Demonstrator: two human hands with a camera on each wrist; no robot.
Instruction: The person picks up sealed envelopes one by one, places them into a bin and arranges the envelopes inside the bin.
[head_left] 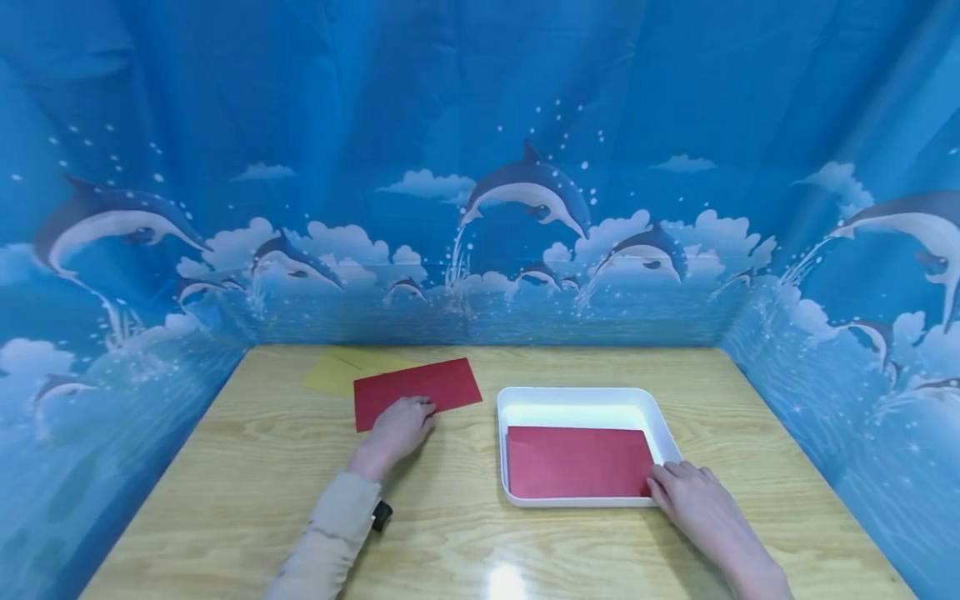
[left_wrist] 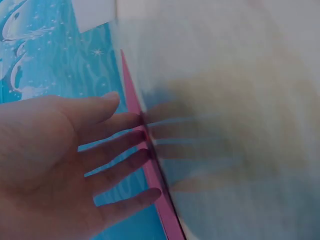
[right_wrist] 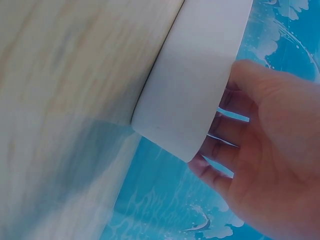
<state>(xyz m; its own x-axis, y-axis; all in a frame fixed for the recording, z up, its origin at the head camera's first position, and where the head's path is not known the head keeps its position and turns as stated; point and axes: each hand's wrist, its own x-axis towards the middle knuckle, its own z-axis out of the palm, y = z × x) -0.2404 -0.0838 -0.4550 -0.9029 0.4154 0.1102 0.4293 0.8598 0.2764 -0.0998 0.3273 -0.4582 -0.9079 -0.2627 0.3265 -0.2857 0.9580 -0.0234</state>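
A flat red envelope lies on the table left of centre, partly over something yellow. My left hand rests at its near edge; in the left wrist view the fingers are stretched out and spread, their tips at the red edge. Another red envelope lies in the white tray, over its near part. My right hand reaches over the tray's near right corner, fingertips by that envelope's right end. In the right wrist view, the white tray wall hides these fingertips.
Flat yellow paper or envelopes lie at the table's back left, partly under the red one. The wooden table meets a blue dolphin-print curtain at the back and sides. A dark band sits at the left wrist.
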